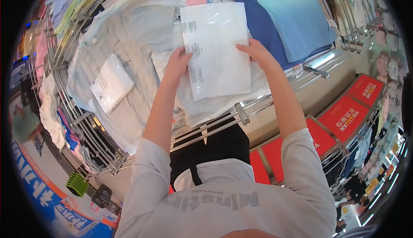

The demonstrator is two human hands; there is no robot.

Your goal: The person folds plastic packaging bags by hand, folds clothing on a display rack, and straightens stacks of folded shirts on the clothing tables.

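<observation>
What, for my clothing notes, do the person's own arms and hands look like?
Loose, plain light-grey short sleeves cover the upper arms and end around the elbows. The forearms are bare, and the left hand and right hand are ungloved.

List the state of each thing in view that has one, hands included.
Large plastic bag: flat, held at both sides; sealed or not, cannot tell
Left hand: gripping the bag's left edge
Right hand: gripping its right edge
Small plastic packet: lying on grey garment
Grey garment: spread out, creased
Light-blue shirt: spread out
Green hangers: bunched together
</observation>
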